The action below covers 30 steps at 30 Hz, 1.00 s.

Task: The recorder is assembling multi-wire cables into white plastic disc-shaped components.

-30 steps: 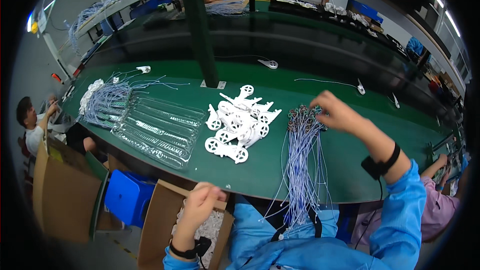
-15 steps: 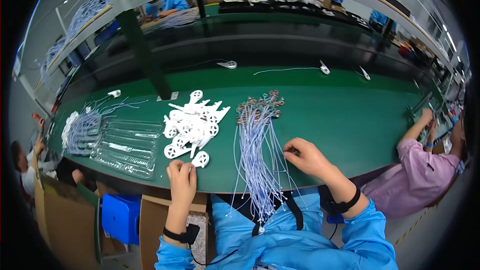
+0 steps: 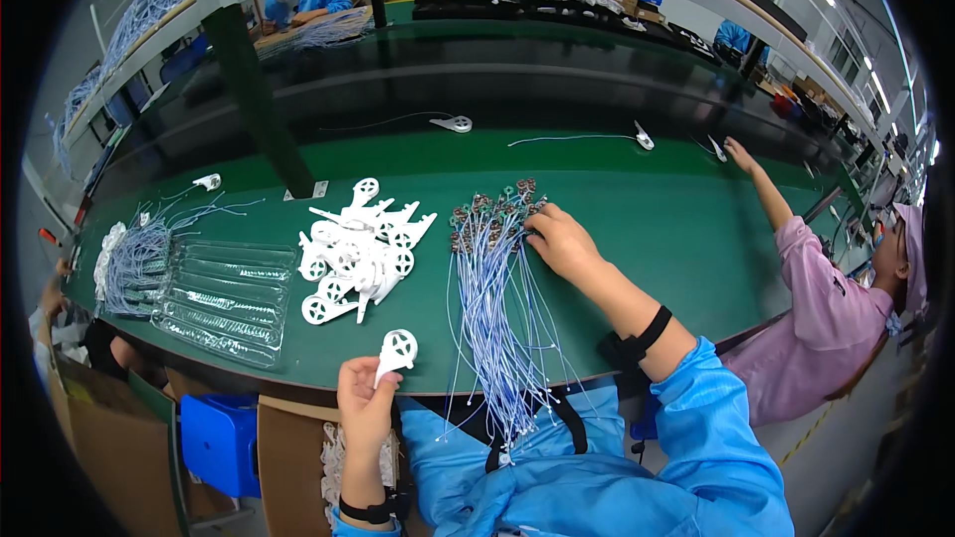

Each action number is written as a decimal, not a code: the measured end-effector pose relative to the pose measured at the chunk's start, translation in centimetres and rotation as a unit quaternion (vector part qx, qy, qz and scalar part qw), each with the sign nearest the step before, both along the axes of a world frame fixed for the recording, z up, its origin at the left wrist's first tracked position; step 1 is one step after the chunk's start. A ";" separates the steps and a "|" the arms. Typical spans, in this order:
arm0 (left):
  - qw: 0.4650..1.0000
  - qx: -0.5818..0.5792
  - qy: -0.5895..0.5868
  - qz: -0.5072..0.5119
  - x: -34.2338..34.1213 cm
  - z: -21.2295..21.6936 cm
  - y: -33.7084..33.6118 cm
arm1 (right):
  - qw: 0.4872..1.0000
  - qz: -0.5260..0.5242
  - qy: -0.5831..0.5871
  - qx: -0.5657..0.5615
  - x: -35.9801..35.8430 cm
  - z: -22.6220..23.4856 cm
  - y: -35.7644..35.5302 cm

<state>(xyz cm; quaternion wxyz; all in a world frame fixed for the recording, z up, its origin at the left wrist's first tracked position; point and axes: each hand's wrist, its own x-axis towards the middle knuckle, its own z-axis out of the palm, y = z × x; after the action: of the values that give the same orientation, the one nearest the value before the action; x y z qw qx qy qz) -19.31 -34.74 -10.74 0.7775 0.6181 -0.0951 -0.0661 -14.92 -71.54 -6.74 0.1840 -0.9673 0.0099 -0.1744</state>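
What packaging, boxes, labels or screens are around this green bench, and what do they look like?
Clear plastic blister trays: left on the bench, long ribbed, transparent.
Small white label: flat at the green post's foot, rectangular.
Brown cardboard box: below the bench edge, open.
Blue plastic bin: beside that box.
Screens: none.

Bench top (image 3: pixel 647 229): matt green mat, smooth, with a soft sheen toward the far edge.
White part (image 3: pixel 397 349): smooth moulded plastic, held in the left hand (image 3: pixel 364 403) at the near bench edge.
Pile of white parts (image 3: pixel 358 249): the same matt white plastic, on the bench.
Wire bundle (image 3: pixel 495 298): thin pale-blue plastic-sheathed leads, under the right hand (image 3: pixel 562 239).
Trays (image 3: pixel 224 298): clear glossy plastic, left of the pile.
Sleeves (image 3: pixel 716 418): blue woven cloth, slightly shiny.
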 end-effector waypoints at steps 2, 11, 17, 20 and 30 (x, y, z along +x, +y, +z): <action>0.994 -0.072 0.076 -0.013 -0.8 1.1 -0.3 | 1.000 0.013 -0.011 -0.016 0.3 0.3 -0.1; 0.961 -0.149 0.212 -0.100 -2.4 2.7 -0.6 | 0.921 0.055 -0.244 0.298 -0.3 9.8 0.7; 0.956 -0.158 0.225 -0.102 -3.3 1.7 -1.3 | 0.904 0.078 -0.280 0.313 -0.2 15.4 2.7; 0.963 -0.133 0.213 -0.100 -3.6 1.8 -1.8 | 0.956 0.076 -0.163 0.230 0.9 14.8 2.3; 0.945 0.307 -0.110 0.040 1.4 2.7 -7.4 | 0.992 -0.117 -0.018 0.045 1.8 0.0 -5.9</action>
<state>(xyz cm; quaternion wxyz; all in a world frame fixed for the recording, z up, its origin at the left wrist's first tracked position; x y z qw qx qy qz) -17.92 -42.15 -8.01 0.5371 0.8334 -0.1304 0.0070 -13.15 -77.46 -6.72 0.2062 -0.9467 0.1279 -0.2120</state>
